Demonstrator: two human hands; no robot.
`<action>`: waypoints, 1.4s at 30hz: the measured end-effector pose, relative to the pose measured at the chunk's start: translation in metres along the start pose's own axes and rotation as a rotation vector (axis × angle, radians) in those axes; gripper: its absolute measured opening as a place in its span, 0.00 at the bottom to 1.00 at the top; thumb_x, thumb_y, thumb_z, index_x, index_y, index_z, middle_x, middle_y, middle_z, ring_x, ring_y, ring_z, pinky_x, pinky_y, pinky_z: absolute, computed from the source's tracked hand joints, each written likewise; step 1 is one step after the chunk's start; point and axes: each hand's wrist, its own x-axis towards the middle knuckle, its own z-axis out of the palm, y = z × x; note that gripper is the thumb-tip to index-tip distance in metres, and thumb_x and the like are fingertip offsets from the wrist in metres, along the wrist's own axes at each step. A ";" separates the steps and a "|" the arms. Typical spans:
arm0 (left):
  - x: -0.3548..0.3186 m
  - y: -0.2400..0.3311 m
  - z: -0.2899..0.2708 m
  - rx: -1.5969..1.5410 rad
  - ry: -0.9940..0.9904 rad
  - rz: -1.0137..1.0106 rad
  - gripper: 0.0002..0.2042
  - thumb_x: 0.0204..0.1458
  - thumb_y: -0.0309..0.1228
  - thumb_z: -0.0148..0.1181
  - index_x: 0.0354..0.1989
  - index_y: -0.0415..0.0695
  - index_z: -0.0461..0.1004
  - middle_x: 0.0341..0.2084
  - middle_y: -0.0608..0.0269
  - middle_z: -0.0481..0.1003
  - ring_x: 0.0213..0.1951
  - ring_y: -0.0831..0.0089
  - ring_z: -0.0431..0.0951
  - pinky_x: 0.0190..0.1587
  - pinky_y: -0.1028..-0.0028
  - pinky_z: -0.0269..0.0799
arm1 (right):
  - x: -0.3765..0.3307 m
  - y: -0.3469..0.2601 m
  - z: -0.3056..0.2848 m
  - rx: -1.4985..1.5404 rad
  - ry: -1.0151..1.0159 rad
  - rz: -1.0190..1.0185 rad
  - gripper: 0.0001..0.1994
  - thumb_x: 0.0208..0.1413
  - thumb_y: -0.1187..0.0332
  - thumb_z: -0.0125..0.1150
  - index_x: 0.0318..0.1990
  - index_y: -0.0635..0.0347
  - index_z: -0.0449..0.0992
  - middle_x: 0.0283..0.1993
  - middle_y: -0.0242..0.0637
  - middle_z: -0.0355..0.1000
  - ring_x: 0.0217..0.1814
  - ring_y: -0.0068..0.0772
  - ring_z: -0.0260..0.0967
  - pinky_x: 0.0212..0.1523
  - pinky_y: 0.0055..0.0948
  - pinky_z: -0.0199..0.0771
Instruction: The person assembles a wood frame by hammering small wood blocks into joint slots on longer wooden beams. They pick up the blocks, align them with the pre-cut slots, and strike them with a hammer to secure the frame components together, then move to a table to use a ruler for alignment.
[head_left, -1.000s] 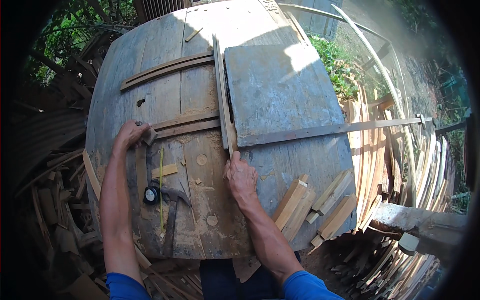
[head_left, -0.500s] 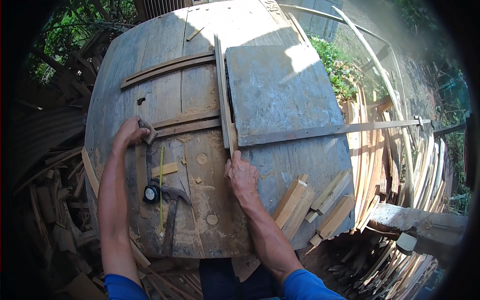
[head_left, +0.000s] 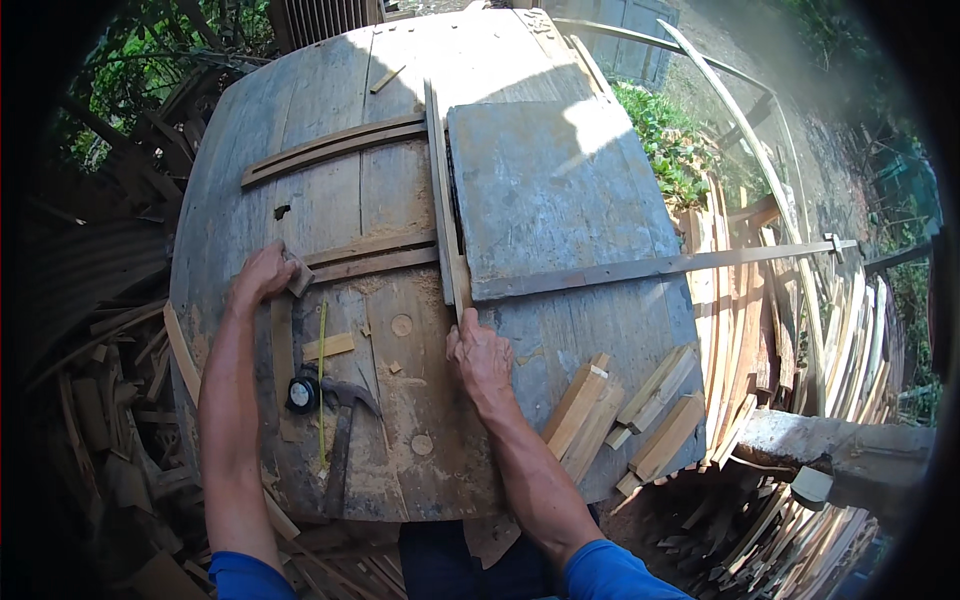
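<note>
Both hands at wood, fingertips mostly hidden.
Left hand [head_left: 263,274], well left of the grey panel [head_left: 550,200], curled closed around a small block [head_left: 299,275] at the slat pair's [head_left: 375,251] end; block's far side covered. Right hand [head_left: 480,352], just below the panel's lower-left corner, fingers curled at the light strip's [head_left: 461,287] near end; underside hidden, can't tell if clamped. Sleeves [head_left: 250,575] cut off at lower edge.

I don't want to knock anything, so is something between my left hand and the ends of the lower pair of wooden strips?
Yes: a small wooden block, held in your left hand, sits at the left ends of the lower wooden strips. Nothing else visible stands between them.
</note>
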 end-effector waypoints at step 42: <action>0.027 -0.008 0.019 -0.041 0.070 0.033 0.27 0.54 0.50 0.62 0.34 0.30 0.80 0.32 0.30 0.78 0.42 0.38 0.80 0.46 0.52 0.75 | 0.001 0.002 -0.002 0.055 0.000 0.014 0.08 0.57 0.63 0.53 0.37 0.57 0.66 0.26 0.57 0.76 0.30 0.66 0.77 0.31 0.57 0.77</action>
